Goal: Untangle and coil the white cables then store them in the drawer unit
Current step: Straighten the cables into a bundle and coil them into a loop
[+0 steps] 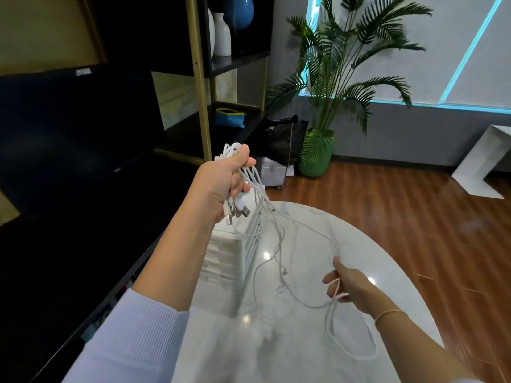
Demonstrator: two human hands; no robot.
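Observation:
My left hand (pixel 225 179) is raised above the table and grips a bunch of white cables (pixel 258 189); several USB plugs (pixel 237 212) hang below its palm. Loose strands trail down and to the right over the table. My right hand (pixel 345 284) is lower, above the table, and pinches one strand, which loops beneath it (pixel 351 352). The white drawer unit (pixel 235 255) stands on the table under my left forearm, partly hidden by it.
The round white marble table (pixel 304 222) fills the lower middle. A dark cabinet and black-and-gold shelving (pixel 197 78) stand to the left. A potted palm (pixel 315 153) and wooden floor lie beyond the table, with a white bench (pixel 481 164) at far right.

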